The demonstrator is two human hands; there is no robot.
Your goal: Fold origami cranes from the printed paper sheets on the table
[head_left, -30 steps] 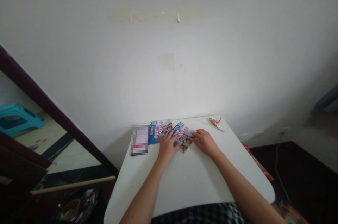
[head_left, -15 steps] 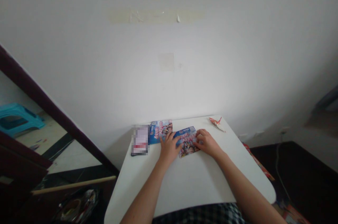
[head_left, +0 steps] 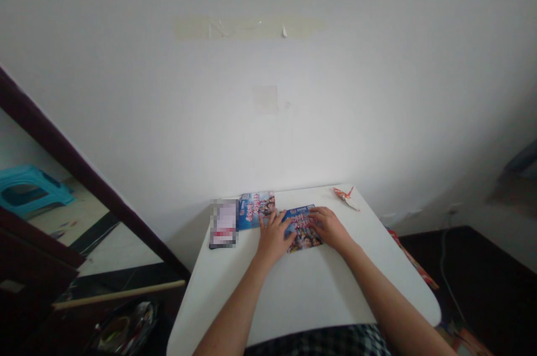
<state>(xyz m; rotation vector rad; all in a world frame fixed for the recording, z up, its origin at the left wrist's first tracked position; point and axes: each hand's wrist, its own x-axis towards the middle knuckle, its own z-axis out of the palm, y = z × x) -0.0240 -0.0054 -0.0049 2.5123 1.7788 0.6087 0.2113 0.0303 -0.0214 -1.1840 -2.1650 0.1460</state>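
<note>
Room: a white wall (head_left: 268, 65) is standing behind, a mirror (head_left: 84, 233) is reflecting a blue stool (head_left: 31, 191).
Table: a white table (head_left: 302, 300) is holding a blurred object (head_left: 224, 223), a second leaflet (head_left: 255, 209), a paper crane (head_left: 346, 197).
Leaflet: a blue leaflet (head_left: 302, 230) is lying flat between both hands.
Left hand: the left hand (head_left: 273, 238) is pressing down at the leaflet's left edge, fingers spread, not pinching.
Right hand: the right hand (head_left: 329, 227) is pressing the right edge, fingers close together, keeping the leaflet steady.

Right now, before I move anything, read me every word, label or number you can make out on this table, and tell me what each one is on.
Nothing here can be quoted as it reads.
Blue printed card: large red-and-white lettering, too small to read.
Second blue printed card, between the left hand and right hand: similar lettering, too small to read.
Dark rectangular item: pixelated, unreadable.
</note>
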